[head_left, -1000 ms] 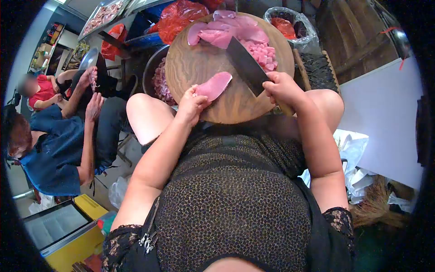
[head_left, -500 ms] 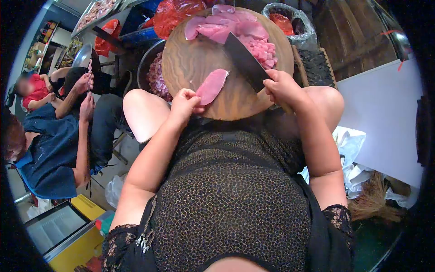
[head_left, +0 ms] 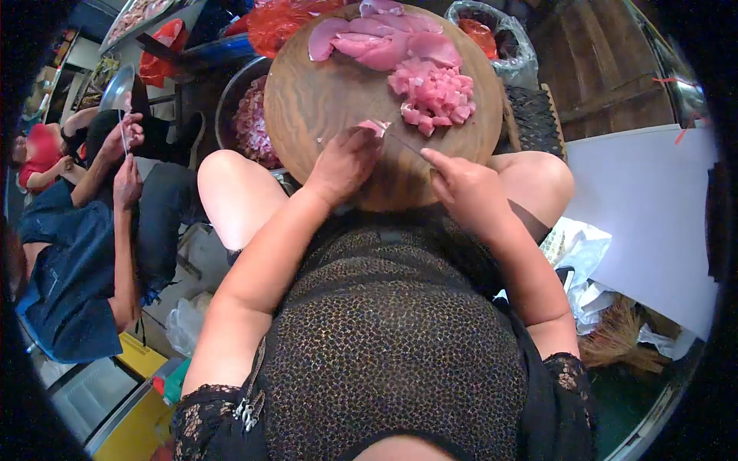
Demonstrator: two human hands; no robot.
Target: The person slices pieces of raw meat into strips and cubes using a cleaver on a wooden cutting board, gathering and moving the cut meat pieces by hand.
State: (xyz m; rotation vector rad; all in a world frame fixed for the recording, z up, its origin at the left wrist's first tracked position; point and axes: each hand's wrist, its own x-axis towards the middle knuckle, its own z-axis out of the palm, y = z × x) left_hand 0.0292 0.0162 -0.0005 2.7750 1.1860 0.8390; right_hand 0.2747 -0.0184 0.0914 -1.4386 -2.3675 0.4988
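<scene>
A round wooden board (head_left: 307, 96) lies between the knees. My left hand (head_left: 346, 163) is closed over a meat slice (head_left: 374, 125), of which only the far end shows past the fingers. Right of it, my right hand (head_left: 463, 183) grips a cleaver (head_left: 404, 144), its blade seen nearly edge-on beside the slice's end. Beyond the blade sits a heap of diced pink meat (head_left: 434, 94). Larger meat pieces (head_left: 377, 38) lie at the board's far edge.
A metal bowl of cut meat (head_left: 252, 115) stands left of the board. Red plastic bags (head_left: 284, 27) and a clear-lined bin (head_left: 513, 65) are behind it. At the left sits a person in dark blue (head_left: 77, 261) holding a skewer; another in red is farther back.
My left hand has moved right and forward and now covers most of the slice. The cleaver has come down from near the diced heap to the slice's end, blade turned edge-on.
</scene>
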